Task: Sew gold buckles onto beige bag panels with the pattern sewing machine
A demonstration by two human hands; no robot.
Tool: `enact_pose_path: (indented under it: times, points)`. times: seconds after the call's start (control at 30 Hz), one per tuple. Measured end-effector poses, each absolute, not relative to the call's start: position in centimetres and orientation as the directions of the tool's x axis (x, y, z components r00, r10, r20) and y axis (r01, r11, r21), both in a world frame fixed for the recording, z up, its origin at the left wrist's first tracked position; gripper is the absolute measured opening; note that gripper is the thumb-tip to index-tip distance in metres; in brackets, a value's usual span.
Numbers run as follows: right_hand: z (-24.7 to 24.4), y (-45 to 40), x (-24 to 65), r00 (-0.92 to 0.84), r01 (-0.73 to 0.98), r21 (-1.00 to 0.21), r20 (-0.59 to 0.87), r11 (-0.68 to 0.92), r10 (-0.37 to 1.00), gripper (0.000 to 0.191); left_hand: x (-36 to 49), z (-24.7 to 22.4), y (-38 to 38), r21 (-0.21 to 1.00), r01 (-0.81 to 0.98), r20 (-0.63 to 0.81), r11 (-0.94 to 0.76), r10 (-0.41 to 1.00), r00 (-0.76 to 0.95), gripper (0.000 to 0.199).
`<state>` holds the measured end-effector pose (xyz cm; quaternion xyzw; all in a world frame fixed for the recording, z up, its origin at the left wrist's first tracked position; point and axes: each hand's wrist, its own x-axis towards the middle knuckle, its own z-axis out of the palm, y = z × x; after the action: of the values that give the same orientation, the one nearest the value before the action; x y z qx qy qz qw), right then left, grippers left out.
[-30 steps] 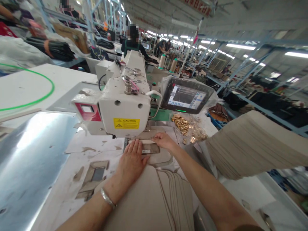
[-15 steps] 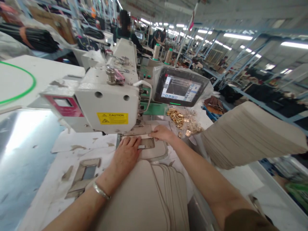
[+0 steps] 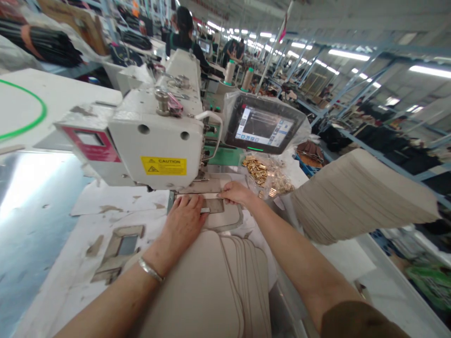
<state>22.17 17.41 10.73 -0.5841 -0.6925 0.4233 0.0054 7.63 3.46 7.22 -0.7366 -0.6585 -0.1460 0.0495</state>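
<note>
A beige panel (image 3: 230,215) with a rectangular cut-out lies in a clamp plate below the head of a sewing machine (image 3: 155,141). My left hand (image 3: 185,219) lies flat on the panel's left part, fingers slightly spread, its fingertips near a light strip. My right hand (image 3: 235,193) pinches the right end of this pale strip (image 3: 210,195) along the upper edge of the cut-out. Just below the hands, a fanned stack of beige panels (image 3: 197,286) rests on the table.
Gold metal pieces (image 3: 256,172) lie behind my right hand, below a screen (image 3: 264,124). A tall leaning stack of beige panels (image 3: 362,195) stands at the right. A framed template (image 3: 121,249) lies at the left. A person (image 3: 183,35) sits beyond the machine.
The view has shifted slightly. Both hands keep nearly the same place on the panel and strip.
</note>
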Motion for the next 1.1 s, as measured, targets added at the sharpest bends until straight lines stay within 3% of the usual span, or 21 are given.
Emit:
enact_pose_path:
  times: [0.13, 0.2, 0.27, 0.33, 0.43, 0.53, 0.73, 1.1]
  points:
    - [11.1, 17.0, 22.1, -0.349, 0.879, -0.453, -0.393, 0.151, 0.851, 0.025, 7.6, 7.2, 3.5, 0.144, 0.981, 0.296, -0.132, 0.951, 0.084, 0.039]
    - [11.7, 16.7, 22.1, -0.407, 0.885, -0.352, -0.269, 0.305, 0.873, 0.020, 7.5, 7.2, 3.5, 0.153, 0.980, 0.293, -0.129, 0.953, 0.080, 0.039]
    - [12.2, 16.4, 22.0, -0.445, 0.865, -0.335, -0.169, 0.374, 0.879, 0.019, 7.5, 7.1, 3.5, 0.157, 0.979, 0.289, -0.129, 0.954, 0.079, 0.039]
    - [12.6, 16.2, 22.0, -0.401, 0.830, -0.493, -0.205, 0.260, 0.893, 0.023, 7.4, 7.1, 3.5, 0.162, 0.978, 0.286, -0.131, 0.955, 0.080, 0.039]
    - [12.5, 16.2, 22.2, -0.325, 0.613, -0.774, -0.432, -0.161, 0.842, 0.028, 7.3, 7.0, 3.5, 0.170, 0.976, 0.287, -0.132, 0.955, 0.079, 0.040]
    - [11.8, 16.4, 22.5, -0.323, 0.386, -0.832, -0.526, -0.399, 0.786, 0.028, 7.3, 7.0, 3.5, 0.170, 0.976, 0.287, -0.133, 0.955, 0.081, 0.040]
    - [10.8, 16.9, 22.9, -0.322, 0.295, -0.829, -0.554, -0.475, 0.767, 0.031, 7.4, 7.2, 3.6, 0.160, 0.978, 0.278, -0.132, 0.957, 0.084, 0.041]
    - [10.7, 16.9, 23.1, -0.295, 0.329, -0.831, -0.541, -0.448, 0.787, 0.032, 7.3, 7.0, 3.7, 0.158, 0.977, 0.291, -0.146, 0.952, 0.095, 0.043]
